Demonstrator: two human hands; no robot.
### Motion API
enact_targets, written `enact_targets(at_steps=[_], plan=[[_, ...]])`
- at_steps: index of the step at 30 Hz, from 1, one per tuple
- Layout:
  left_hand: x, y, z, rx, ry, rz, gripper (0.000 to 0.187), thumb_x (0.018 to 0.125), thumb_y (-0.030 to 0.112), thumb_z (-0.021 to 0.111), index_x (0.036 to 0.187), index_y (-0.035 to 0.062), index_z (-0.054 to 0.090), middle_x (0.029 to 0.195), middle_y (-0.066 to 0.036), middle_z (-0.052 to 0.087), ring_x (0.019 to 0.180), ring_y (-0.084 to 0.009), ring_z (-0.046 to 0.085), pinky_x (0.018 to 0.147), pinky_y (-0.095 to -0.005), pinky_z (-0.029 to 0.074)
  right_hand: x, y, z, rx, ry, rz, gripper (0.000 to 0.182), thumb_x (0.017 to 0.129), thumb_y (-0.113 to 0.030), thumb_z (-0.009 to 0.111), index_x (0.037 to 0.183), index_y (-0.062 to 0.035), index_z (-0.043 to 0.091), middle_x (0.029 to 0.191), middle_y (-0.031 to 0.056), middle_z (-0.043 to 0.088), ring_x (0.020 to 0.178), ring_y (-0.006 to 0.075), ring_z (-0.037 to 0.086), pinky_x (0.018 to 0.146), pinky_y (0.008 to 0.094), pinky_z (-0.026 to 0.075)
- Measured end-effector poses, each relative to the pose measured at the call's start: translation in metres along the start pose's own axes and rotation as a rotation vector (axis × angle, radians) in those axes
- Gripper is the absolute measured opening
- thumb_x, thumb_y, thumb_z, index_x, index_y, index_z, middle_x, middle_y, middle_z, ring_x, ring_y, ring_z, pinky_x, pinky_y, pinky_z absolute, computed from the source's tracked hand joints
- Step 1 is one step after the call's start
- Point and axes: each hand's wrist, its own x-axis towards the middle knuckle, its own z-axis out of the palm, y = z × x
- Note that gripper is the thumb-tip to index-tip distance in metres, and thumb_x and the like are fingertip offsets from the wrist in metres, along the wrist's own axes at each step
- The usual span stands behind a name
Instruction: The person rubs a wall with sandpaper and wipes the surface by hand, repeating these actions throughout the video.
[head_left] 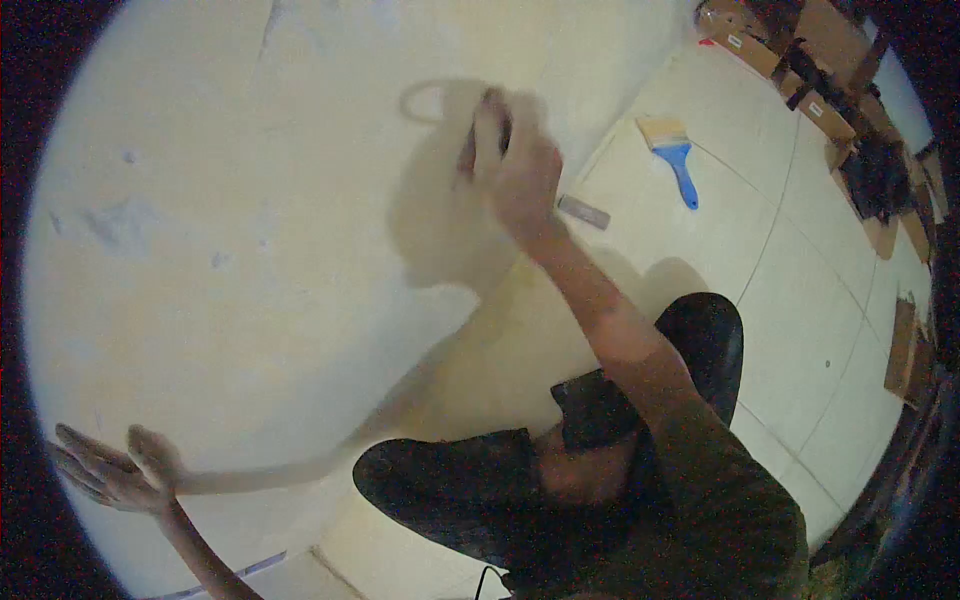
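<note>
A pale wall (270, 330) with bluish-grey patches fills the left and middle of the head view. My right hand (527, 180) is at the wall, its fingers bent and slightly blurred; a dark edge shows between them, but I cannot make out what they hold. Low on the left, my left hand (125, 475) has its fingers stretched out beside the wall, with nothing in them. Just below my right hand a small grey block (584, 212) lies on the floor. Further right is a wide paintbrush (677, 165) with a blue handle and pale bristles.
Cream floor tiles (770, 260) stretch along the right. Torn cardboard boxes (825, 110) with dark material are piled at the upper right, and another cardboard piece (903, 350) stands lower down. My bent knees in dark trousers (450, 490) are close to the wall.
</note>
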Motion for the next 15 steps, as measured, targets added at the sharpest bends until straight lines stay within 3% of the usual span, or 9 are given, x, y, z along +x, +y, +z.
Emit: enact_targets(at_steps=[2,5,8,11,14,15], plan=[[-0.005,-0.008,0.001,0.015,-0.016,0.0,0.077,0.102,0.058,0.047,0.156,0.0045,0.042,0.162,-0.016,0.039,0.15,-0.0392,0.033,0.123,-0.0531,0.028,0.027,-0.004,0.005,0.07,0.02,0.127,0.026,0.101,-0.026,0.06,0.116,-0.0057,0.065,0.085,0.0169,0.073,0.075,0.0311,0.074,0.061,0.0474,0.055],[-0.004,-0.011,-0.002,-0.004,-0.019,-0.032,0.074,0.103,0.055,0.048,0.156,0.0034,0.042,0.163,-0.014,0.039,0.151,-0.0392,0.033,0.122,-0.0533,0.029,-0.014,-0.002,-0.001,0.272,-0.194,0.183,0.026,0.1,-0.027,0.062,0.115,-0.0059,0.065,0.08,0.0152,0.072,0.067,0.0318,0.073,0.06,0.0447,0.056],[-0.003,-0.013,0.002,0.0,-0.001,0.023,0.071,0.104,0.051,0.049,0.155,0.0032,0.042,0.162,-0.012,0.041,0.149,-0.0383,0.036,0.121,-0.0524,0.031,-0.042,0.008,0.003,0.128,-0.052,-0.1,0.027,0.101,-0.031,0.061,0.112,-0.0065,0.064,0.074,0.014,0.071,0.06,0.0317,0.07,0.058,0.0434,0.055],[-0.015,-0.022,0.009,0.026,-0.003,0.023,0.069,0.104,0.049,0.05,0.155,0.0031,0.043,0.16,-0.012,0.044,0.147,-0.0351,0.042,0.119,-0.0501,0.035,-0.031,0.013,0.008,0.109,-0.186,-0.037,0.029,0.105,-0.032,0.057,0.093,-0.005,0.059,0.068,0.0129,0.068,0.058,0.0257,0.069,0.058,0.0382,0.053],[-0.041,-0.041,0.017,0.083,-0.038,-0.001,0.068,0.104,0.049,0.051,0.154,0.0027,0.044,0.158,-0.012,0.047,0.143,-0.0312,0.048,0.115,-0.0474,0.039,0.007,-0.01,-0.003,0.082,-0.006,-0.024,0.03,0.101,-0.032,0.062,0.118,-0.0084,0.065,0.073,0.0114,0.071,0.063,0.0311,0.071,0.06,0.0439,0.056],[-0.046,-0.048,0.015,0.086,-0.043,-0.002,0.068,0.104,0.049,0.051,0.154,0.0029,0.045,0.158,-0.012,0.047,0.142,-0.0309,0.049,0.114,-0.047,0.04,0.003,-0.01,-0.002,0.146,-0.054,0.037,0.029,0.101,-0.032,0.062,0.118,-0.0081,0.065,0.074,0.0121,0.071,0.063,0.0313,0.071,0.06,0.0444,0.056]])
